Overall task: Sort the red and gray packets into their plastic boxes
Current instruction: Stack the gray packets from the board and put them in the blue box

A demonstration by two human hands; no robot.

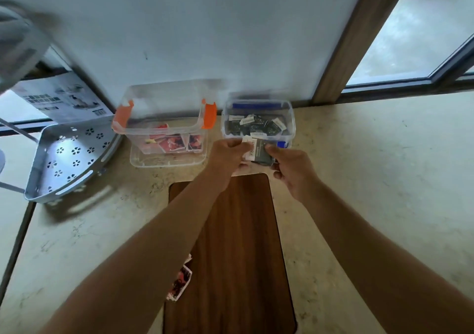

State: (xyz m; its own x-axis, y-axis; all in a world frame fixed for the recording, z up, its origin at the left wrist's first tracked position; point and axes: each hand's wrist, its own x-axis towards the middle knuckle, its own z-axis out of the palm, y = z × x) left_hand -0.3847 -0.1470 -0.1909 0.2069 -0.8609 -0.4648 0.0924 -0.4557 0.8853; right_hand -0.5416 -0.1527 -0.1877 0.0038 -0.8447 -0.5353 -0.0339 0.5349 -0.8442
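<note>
Two clear plastic boxes stand by the wall. The box with orange clips [164, 128] holds several red packets [177, 142]. The box with blue clips [257, 122] holds several gray packets [252, 126]. Just in front of the blue-clip box, my left hand [228, 154] and my right hand [292, 167] together hold a gray packet [261, 151] with a white end, each hand pinching one side. A red packet [180, 282] lies on the counter under my left forearm, partly hidden.
A dark wooden board [230, 244] is set into the marble counter [372, 179] below my arms. A grey perforated metal tray [69, 159] and a cardboard carton [64, 97] sit at the left. A window [410, 38] is at the right.
</note>
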